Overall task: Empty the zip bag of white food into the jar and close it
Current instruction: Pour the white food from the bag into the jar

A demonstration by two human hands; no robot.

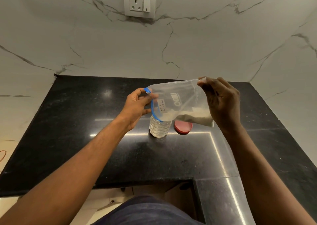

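Above the black stone counter, at about centre frame, held between both hands: a clear zip bag, tipped with its blue zip edge down toward 7 o'clock and touching the mouth of the jar. Left hand, at 9 o'clock of the bag, pinched on the blue zip end with thumb and fingers. Right hand, at 3 o'clock of the bag, gripping its closed bottom corner, raised higher than the zip end. White powder gathered along the lower fold of the bag, near the right hand, with some nearer the opening. On the bag's face, a small handwritten label reading "milk powder". Upright on the counter, directly under the zip edge: the clear jar, patterned wall, white contents showing inside, no lid on it. Just beside the jar at 3 o'clock, lying flat on the counter: a red lid. Far off at 12 o'clock, on the marble wall: a white socket plate.
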